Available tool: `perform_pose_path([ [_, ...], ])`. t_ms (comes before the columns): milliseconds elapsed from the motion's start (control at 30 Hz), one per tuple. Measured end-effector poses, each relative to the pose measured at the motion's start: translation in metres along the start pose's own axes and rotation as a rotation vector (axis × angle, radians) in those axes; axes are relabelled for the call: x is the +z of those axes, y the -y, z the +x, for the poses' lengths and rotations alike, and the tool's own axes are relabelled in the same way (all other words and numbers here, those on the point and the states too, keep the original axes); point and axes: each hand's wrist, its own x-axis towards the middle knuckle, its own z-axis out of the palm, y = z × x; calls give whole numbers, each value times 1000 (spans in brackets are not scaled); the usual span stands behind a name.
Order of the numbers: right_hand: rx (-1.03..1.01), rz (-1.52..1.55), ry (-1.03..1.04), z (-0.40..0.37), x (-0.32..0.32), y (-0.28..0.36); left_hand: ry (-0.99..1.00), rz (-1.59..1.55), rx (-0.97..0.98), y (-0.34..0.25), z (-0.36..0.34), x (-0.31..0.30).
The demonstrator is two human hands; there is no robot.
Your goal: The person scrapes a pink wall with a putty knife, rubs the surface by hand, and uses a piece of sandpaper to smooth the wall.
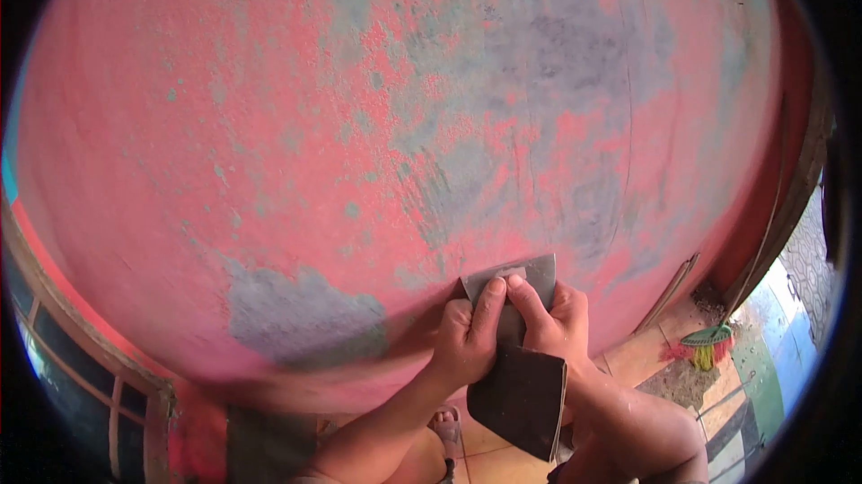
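Observation:
Both hands meet at the lower middle of the view, in front of the painted wall. My left hand [469, 333] and my right hand [552, 322] are closed on a sheet of sandpaper [519, 399], with the thumbs side by side on its grey upper part. The sheet's dark lower part hangs bent below the hands, between the wrists. The fingers behind the sheet are hidden. The upper edge overlaps the lower wall [296, 125], where pink paint is worn through to patchy grey and green.
A broom head [707, 347] with green, red and yellow colouring rests on the tiled floor [660, 372] at the right, beside a heap of debris [687, 385]. Thin sticks [666, 294] lean by the wall's base. A framed window [85, 376] is at the lower left.

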Motion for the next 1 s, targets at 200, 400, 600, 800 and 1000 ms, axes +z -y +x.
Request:
perform_pose_path([
  [200, 13, -22, 6, -2, -1, -4, 37, -200, -224, -10, -4, -3],
  [400, 164, 8, -38, -9, -1, -14, 74, -244, -293, -11, -10, -1],
  [600, 136, -35, -35, -6, -3, -14, 82, -230, -295, -12, -9, 0],
  [800, -54, -157, 67, -3, -13, 1, 558, 74, -326, 5, -12, -22],
  [1000, -64, -229, 93, 0, -11, 10, 948, 199, -302, 78, -43, -13],
])
